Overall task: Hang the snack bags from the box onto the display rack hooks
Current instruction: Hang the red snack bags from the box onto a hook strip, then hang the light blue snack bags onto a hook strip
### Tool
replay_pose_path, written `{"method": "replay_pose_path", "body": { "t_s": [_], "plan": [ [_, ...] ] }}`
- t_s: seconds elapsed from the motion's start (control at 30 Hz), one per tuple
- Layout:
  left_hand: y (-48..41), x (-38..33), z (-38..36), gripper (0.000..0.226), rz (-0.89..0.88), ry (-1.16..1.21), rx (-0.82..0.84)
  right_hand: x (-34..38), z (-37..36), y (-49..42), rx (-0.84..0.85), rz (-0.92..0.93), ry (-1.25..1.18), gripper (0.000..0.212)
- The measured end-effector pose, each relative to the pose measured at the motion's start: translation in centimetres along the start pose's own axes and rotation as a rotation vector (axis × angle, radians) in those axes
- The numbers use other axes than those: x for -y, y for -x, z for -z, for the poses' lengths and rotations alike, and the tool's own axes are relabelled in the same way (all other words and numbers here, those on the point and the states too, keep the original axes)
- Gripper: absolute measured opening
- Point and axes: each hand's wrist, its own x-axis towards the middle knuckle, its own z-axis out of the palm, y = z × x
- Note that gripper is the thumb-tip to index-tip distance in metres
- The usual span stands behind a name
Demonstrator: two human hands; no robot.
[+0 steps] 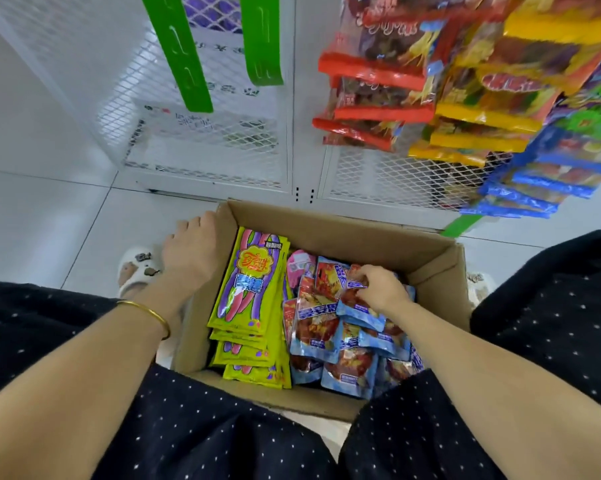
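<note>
An open cardboard box (344, 233) stands on the floor between my knees. Its left half holds a stack of yellow-green candy bags (254, 289); its right half holds several small blue-and-red snack bags (318, 329). My right hand (378, 289) is inside the box, fingers curled and pinching one blue-and-red bag at its top. My left hand (191, 251) rests on the box's left wall near the far corner, fingers bent over the rim. The white mesh display rack (202, 133) rises behind the box.
Red, yellow, green and blue snack bags (465, 98) hang in rows on the rack at upper right. Two green strips (184, 53) hang at upper left. My slippered left foot (136, 268) is on the tiled floor left of the box.
</note>
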Motion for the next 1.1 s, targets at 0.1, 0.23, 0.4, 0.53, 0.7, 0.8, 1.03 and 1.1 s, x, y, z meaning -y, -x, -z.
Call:
{"method": "replay_pose_path", "body": {
  "t_s": [0.1,0.23,0.4,0.53,0.7,0.8,1.03,1.1],
  "plan": [
    [-0.2,1.5,0.8,0.045,0.055,-0.079,-0.001,0.4,-0.6,-0.1,-0.012,0.025,0.062,0.027],
    [-1.5,2.1,1.6,0.039,0.139,-0.039,-0.13,1.1,-1.1,-0.1,-0.009,-0.012,0.053,0.046],
    [-3.2,-2.2,1.3,0.042,-0.272,0.063,-0.278,3.9,-3.5,0.1,0.175,-0.064,0.012,0.095],
    [-4.0,-5.0,1.2,0.037,-0.449,0.205,-0.126,5.4,-5.1,-0.4,0.169,-0.02,0.275,0.084],
    [-5.8,-4.8,2.4,0.033,-0.439,0.393,0.058,6.4,-3.6,-2.1,0.235,0.092,0.371,0.046],
    [-5.6,-4.6,3.6,0.024,-0.305,0.595,0.207,7.6,-0.2,-2.5,0.215,0.11,0.235,0.033],
    [-3.2,-5.1,5.3,0.057,0.37,1.216,0.929,11.0,8.6,1.7,-0.023,0.234,-0.065,0.029],
    [-2.6,-5.8,5.7,0.054,0.391,1.443,0.982,12.4,10.3,4.0,-0.097,0.319,-0.094,0.029]
  ]
}}
